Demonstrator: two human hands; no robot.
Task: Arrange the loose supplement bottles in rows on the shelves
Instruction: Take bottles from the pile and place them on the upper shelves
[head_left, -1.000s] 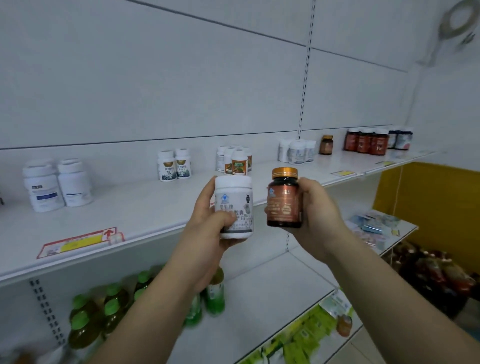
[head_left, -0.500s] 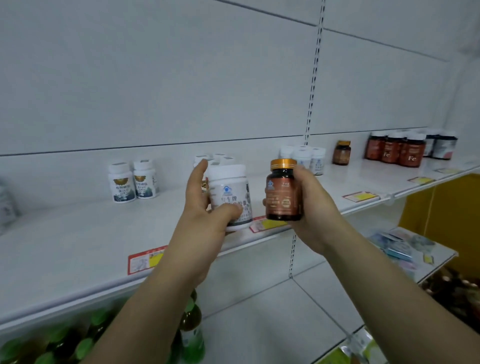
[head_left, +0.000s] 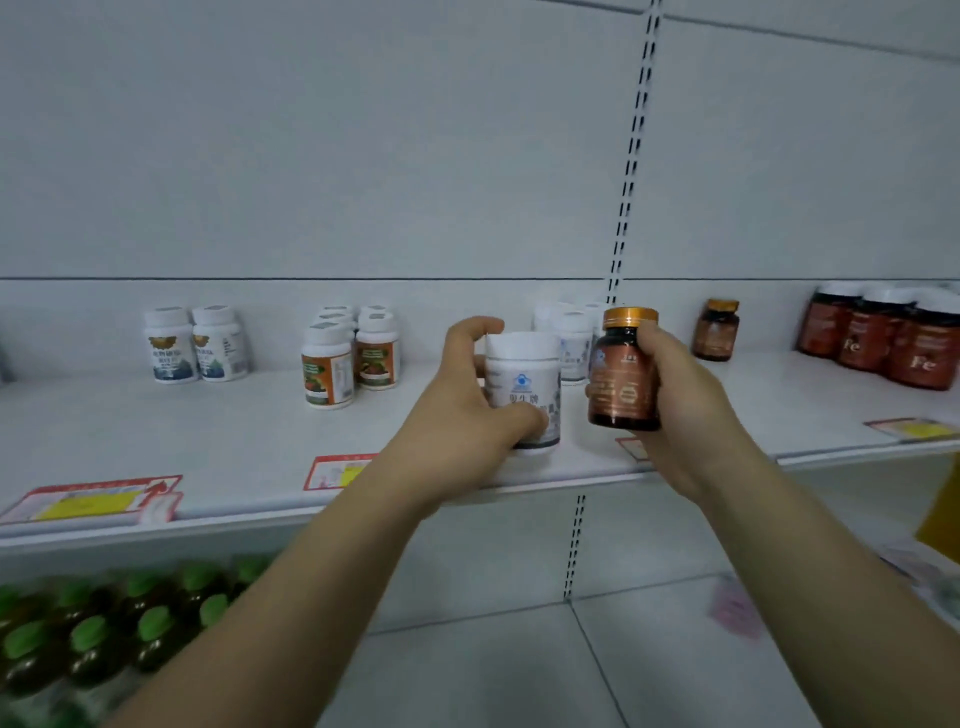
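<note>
The left hand (head_left: 467, 395) gripped a white supplement bottle (head_left: 522, 384) from its left side, thumb curled across the lower label and fingers wrapped round the back near the cap. The bottle stood upright at the front part of the upper shelf (head_left: 234, 431); whether its base touched the shelf could not be told. Just to its right, the right hand (head_left: 680, 410) held an amber bottle with a gold cap (head_left: 621, 374), also upright and raised above the shelf's front edge, fingers curled round its right side. The two held bottles were close together but apart. Farther back on the shelf stood a pair of white bottles with blue labels (head_left: 195, 345) on the left, then a cluster of white bottles with orange and green labels (head_left: 350, 358). More white bottles (head_left: 571, 338) showed partly behind the two hands. To the right stood a single small amber bottle (head_left: 716, 330), and at the far right a group of dark red bottles marked "Fe" (head_left: 883, 338). Red and yellow price tags (head_left: 88, 501) sat along the shelf's front edge. A slotted upright (head_left: 631, 156) ran down the white back panel. On the lower shelf at the left, blurred, stood dark bottles with green caps (head_left: 104, 634).
</note>
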